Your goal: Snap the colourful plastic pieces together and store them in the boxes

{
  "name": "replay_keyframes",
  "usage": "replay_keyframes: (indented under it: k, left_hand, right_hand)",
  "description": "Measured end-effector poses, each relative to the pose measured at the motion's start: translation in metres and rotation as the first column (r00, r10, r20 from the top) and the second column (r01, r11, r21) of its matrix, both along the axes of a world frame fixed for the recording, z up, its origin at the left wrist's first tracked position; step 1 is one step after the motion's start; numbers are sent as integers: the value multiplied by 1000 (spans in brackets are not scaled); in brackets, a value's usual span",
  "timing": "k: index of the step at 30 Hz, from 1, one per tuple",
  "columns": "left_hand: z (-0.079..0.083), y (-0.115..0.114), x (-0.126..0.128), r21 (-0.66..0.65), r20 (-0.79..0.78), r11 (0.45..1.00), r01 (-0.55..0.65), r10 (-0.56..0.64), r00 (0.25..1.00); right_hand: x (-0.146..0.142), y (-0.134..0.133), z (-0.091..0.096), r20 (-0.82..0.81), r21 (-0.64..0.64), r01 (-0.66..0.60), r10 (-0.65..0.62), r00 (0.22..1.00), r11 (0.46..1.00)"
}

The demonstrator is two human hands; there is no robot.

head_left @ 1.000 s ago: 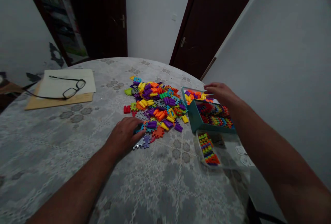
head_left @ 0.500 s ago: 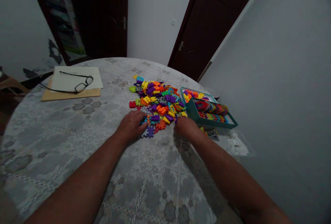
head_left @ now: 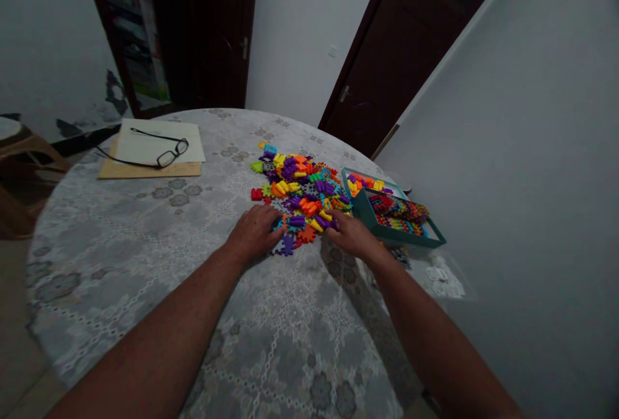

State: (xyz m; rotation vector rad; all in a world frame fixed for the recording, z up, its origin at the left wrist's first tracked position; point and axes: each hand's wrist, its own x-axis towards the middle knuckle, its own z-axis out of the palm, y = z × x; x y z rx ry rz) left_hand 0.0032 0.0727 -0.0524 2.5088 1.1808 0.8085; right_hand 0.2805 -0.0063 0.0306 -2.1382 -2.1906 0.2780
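A heap of colourful plastic gear-shaped building pieces (head_left: 314,180) lies on the patterned tablecloth. My left hand (head_left: 255,233) is at its near left edge, fingers curled round a blue-and-orange gear piece (head_left: 286,221) that bears a purple connector (head_left: 297,220). At the near right edge, my right hand (head_left: 352,233) has thumb and fingers closed about a purple connector (head_left: 331,224), partly hidden by the fingertips. Yellow connectors (head_left: 316,225) sit between the hands. An orange gear piece (head_left: 306,234) and a purple gear piece (head_left: 287,245) lie flat just in front.
A green box (head_left: 411,233) of sorted gear pieces stands right of the heap, beside a shallow tray (head_left: 345,177) of connectors. A clear bag with white parts (head_left: 447,280) lies near the wall. Eyeglasses (head_left: 167,158) rest on papers (head_left: 145,172) at left.
The view has shifted, so the table sits slightly farther right. My right hand has turned and its fingers now reach further into the near edge of the heap. My left hand stays at its gear piece.
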Motion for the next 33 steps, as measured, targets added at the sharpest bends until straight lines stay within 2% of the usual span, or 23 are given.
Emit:
replay_keyframes:
  k: [2, 4, 12, 22, 25, 28, 30, 33]
  left_hand:
    - [2, -1, 0, -4, 4, 1000, -2, 2, 1000]
    - [3, -1, 0, -14, -8, 1000, -3, 3, 1000]
    - [2, -1, 0, -11, -18, 1000, -10, 10, 1000]
    - [-7, 4, -2, 45, -27, 999, 20, -18, 999]
    - [-9, 5, -2, 55, -19, 998, 24, -23, 1000]
    - [-9, 4, -2, 60, -23, 998, 20, -19, 1000]
    - [-9, 4, -2, 61, -26, 998, 20, -18, 999]
    - [-7, 4, -2, 56, -23, 998, 22, -21, 1000]
  right_hand:
    - [-4, 4, -3, 30, 6, -26, 25, 999, 1000]
    - [-8, 8, -8, 57, -10, 2, -1, 998, 1000]
    - [-19, 11, -25, 2, 19, 102, -102, 995, 995]
    - [-28, -39, -18, -2, -119, 52, -53, 999, 992]
    - [-22, -48, -24, -109, -83, 60, -69, 992, 995]
    - [-12, -50, -32, -264, -20, 122, -122, 957, 992]
    - [-6, -48, -38, -345, 50, 176, -148, 927, 983]
    - [1, -42, -43, -373, 195, 228, -143, 917, 954]
